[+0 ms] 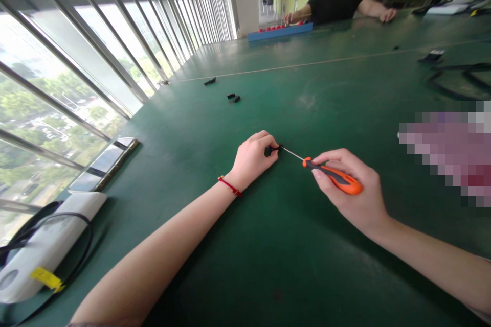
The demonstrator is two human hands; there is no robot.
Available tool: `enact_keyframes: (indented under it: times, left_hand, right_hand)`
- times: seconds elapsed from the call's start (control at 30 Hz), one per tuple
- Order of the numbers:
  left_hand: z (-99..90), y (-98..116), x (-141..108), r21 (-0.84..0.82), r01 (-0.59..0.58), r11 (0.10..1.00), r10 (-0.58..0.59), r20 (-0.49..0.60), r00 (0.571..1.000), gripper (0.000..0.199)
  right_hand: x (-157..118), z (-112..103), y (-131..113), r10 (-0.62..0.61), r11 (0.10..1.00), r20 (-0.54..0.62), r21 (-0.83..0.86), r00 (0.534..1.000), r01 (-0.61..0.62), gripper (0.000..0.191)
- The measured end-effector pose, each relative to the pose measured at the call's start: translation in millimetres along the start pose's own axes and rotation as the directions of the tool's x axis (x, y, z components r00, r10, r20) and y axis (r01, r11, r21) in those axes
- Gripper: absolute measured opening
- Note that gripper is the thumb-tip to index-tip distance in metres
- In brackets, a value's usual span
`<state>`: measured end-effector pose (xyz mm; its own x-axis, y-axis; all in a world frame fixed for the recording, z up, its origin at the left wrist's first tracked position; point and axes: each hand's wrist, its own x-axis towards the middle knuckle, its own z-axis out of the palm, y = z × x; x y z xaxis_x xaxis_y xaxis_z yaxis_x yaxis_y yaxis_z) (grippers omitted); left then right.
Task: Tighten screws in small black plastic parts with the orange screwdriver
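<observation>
Screwdriver tip at small black part, both hands occupied

Right hand: grip closed round an orange-and-dark-grey screwdriver with a thin metal shaft. Left hand: fingertips pinching a small black part, low over the green worktop. Shaft tip meets, or nearly meets, the part's right end; too small to tell which.

Progress: looks mid-step, part in hand and not yet released. Any screw is too small to see. Small black pieces lie loose farther up the worktop; finished or waiting, cannot tell.

Pose: left forearm reaches in from lower left, knuckles up; right forearm comes from lower right, shaft slanting up and leftward.

Outward: white power strip at left; across, a co-worker in black behind a long blue tray.
</observation>
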<state>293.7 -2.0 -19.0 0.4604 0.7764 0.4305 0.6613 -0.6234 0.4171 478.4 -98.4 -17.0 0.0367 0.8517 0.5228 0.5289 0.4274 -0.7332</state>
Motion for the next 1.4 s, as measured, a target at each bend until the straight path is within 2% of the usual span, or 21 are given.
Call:
enact_keyframes:
  times: [0.07, 0.2, 0.27, 0.37, 0.47, 0.57, 0.63, 0.73, 0.83, 0.9, 1.0, 1.1, 1.2, 1.3, 1.4]
  left_hand:
    - [0.1, -0.4, 0.3, -0.002, 0.005, 1.000, -0.005, -0.003, 1.000, 0.005]
    - [0.7, -1.5, 0.3, -0.007, 0.019, 1.000, -0.019, -0.008, 1.000, 0.004]
    - [0.6, -1.6, 0.3, -0.013, 0.016, 1.000, -0.016, -0.007, 1.000, 0.004]
    - [0.0, -1.6, 0.4, -0.025, 0.011, 1.000, -0.011, -0.003, 1.000, 0.005]
    - [-0.4, -1.7, 0.7, -0.023, 0.010, 1.000, -0.010, 0.000, 1.000, 0.006]
    - [-0.5, -1.8, 0.8, -0.015, 0.009, 1.000, -0.009, -0.001, 1.000, 0.005]
    - [-0.5, -1.8, 0.9, -0.016, 0.008, 1.000, -0.008, 0.004, 1.000, 0.005]
    - [-0.5, -2.2, 1.1, -0.024, 0.008, 1.000, -0.008, 0.009, 1.000, 0.006]
    - [-0.2, -2.7, 1.0, -0.030, 0.005, 1.000, -0.005, 0.007, 1.000, 0.006]
    - [-0.1, -2.9, 0.9, -0.032, 0.001, 0.999, -0.001, 0.006, 1.000, 0.006]
    - [-0.3, -2.5, 0.7, -0.034, 0.003, 0.999, -0.003, 0.004, 1.000, 0.006]
    - [-0.7, -2.0, 0.8, -0.034, 0.006, 0.999, -0.006, 0.004, 1.000, 0.006]
    - [-0.7, -2.3, 0.9, -0.033, 0.002, 0.999, -0.001, 0.002, 1.000, 0.005]
    - [-0.6, -2.9, 0.9, -0.029, 0.003, 1.000, -0.003, 0.002, 1.000, 0.006]
    - [-0.8, -2.8, 0.9, -0.031, 0.005, 0.999, -0.005, 0.003, 1.000, 0.006]
  right_hand:
    - [-0.2, 0.3, -0.9, -0.006, 1.000, -0.035, -0.010, 0.999, 0.006, 0.009]
    - [0.1, 0.5, 0.8, -0.071, 0.997, -0.137, 0.000, 0.988, 0.071, 0.025]
    - [-0.1, -0.3, 1.8, -0.059, 0.998, -0.091, 0.020, 0.994, 0.061, 0.030]
    - [-0.5, -1.5, 1.6, -0.005, 1.000, -0.009, -0.003, 1.000, 0.005, 0.020]
    - [0.1, -1.5, 0.5, -0.019, 0.999, -0.072, -0.032, 0.997, 0.017, 0.014]
    - [1.2, -1.4, 0.6, -0.066, 0.998, -0.144, -0.016, 0.987, 0.065, 0.027]
    - [1.1, -1.9, 1.3, -0.052, 0.999, -0.084, 0.006, 0.995, 0.053, 0.028]
    - [0.1, -2.3, 1.7, 0.007, 1.000, -0.002, -0.014, 1.000, -0.007, 0.013]
    - [0.2, -1.7, 1.1, -0.022, 0.999, -0.081, -0.035, 0.996, 0.019, 0.010]
    - [1.0, -1.2, 0.5, -0.061, 0.998, -0.135, -0.014, 0.989, 0.059, 0.020]
    - [1.3, -1.0, 0.1, -0.054, 0.998, -0.091, 0.017, 0.994, 0.056, 0.031]
    - [-0.1, -0.8, -0.5, -0.001, 1.000, -0.006, -0.023, 1.000, 0.001, 0.019]
    - [-0.6, -0.2, -1.3, -0.016, 0.999, -0.058, -0.032, 0.998, 0.014, 0.016]
    - [0.6, -0.1, -1.9, -0.075, 0.997, -0.147, 0.008, 0.986, 0.077, 0.028]
    - [0.7, -1.1, -2.1, -0.059, 0.997, -0.095, 0.039, 0.994, 0.063, 0.033]
